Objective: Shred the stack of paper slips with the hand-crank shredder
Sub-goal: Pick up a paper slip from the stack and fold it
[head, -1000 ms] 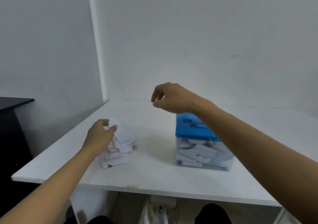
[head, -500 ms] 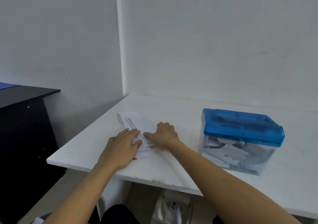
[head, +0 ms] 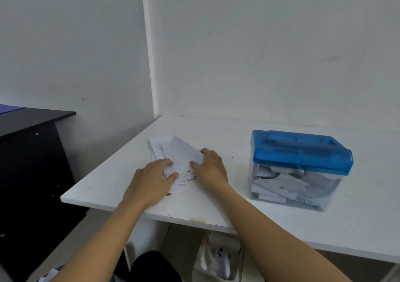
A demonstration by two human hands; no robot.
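Our left hand (head: 151, 181) lies nearly flat on the near end of the stack of paper slips (head: 173, 151), fingers straight and pressing down, gripping nothing. Our right hand (head: 210, 169) has its fingers bent against the stack's edge on the shredder side, with the thumb tip on top. We cannot tell whether it has a slip pinched. The stack sits fanned and uneven on the table (head: 216, 130), well to the left of the shredder (head: 300, 167) and clear of it.

We judge the step in hand to be peeling off a small batch to feed. To do it well, we should use the left hand as the weight and let the right thumb slide only a few top slips toward the shredder. Then we pinch them along one edge so they lie square, since a thick or skewed batch would likely jam. The shredder's blue lid (head: 300, 151) faces up, and its clear bin (head: 292, 186) holds a good deal of cut paper. We cannot see the crank from here, so we should find it first.
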